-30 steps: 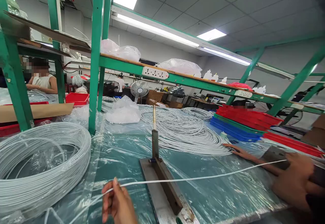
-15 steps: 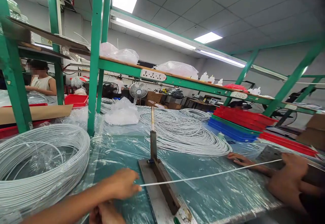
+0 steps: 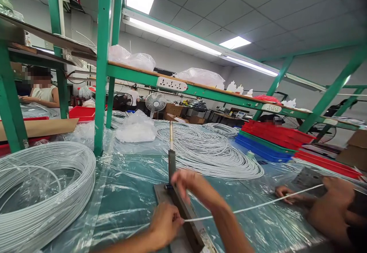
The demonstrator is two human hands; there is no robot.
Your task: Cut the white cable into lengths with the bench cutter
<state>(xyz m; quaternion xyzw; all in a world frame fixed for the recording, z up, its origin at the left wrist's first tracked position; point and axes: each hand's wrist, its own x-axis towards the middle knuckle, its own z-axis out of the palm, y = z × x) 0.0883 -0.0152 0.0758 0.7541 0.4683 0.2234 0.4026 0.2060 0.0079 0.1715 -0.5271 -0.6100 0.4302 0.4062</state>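
My left hand (image 3: 165,224) is closed in a pinch on a thin white wire (image 3: 252,206), right at the metal cutter (image 3: 183,216) on the table. The wire runs taut to the right into a co-worker's hand (image 3: 329,203); that person's other hand (image 3: 286,193) rests flat on the table. My right hand (image 3: 189,182) hovers just above the cutter, beside the foot of its upright lever (image 3: 171,150). Its fingers are curled and smeared by motion, so I cannot tell whether they grip anything.
A big coil of white wire (image 3: 43,192) lies at the left, and loose loops of wire (image 3: 212,150) lie behind the cutter. Green rack posts (image 3: 100,73), stacked red and blue trays (image 3: 272,138) and plastic bags stand around. Another person sits at the far left.
My left hand slid right along the wire up to the cutter. My right hand rose from the bottom edge to the lever's foot. The co-worker's hands stayed at the right.
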